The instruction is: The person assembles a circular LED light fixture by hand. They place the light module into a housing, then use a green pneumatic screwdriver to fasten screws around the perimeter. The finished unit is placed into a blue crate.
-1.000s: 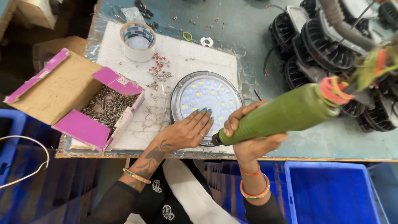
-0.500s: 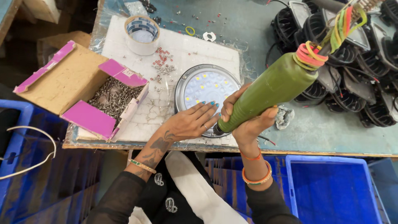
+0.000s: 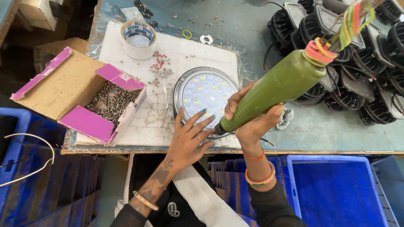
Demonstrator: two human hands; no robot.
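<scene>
Fingers of the left hand (image 3: 189, 141) lie spread flat, holding nothing, on the near rim of the round LED lamp (image 3: 205, 100), which rests on the white foam sheet (image 3: 139, 122). Right hand (image 3: 252, 124) wraps tightly around the green electric screwdriver (image 3: 275, 90), tilted, its tip at the lamp's near rim beside the left fingertips.

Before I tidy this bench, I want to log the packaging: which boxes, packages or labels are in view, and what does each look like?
Open cardboard box: left on the bench, brown with pink flaps, full of screws.
Small label: pale rectangle on its upper right pink flap.
Plain brown carton: top left corner, partly cut off.
</scene>
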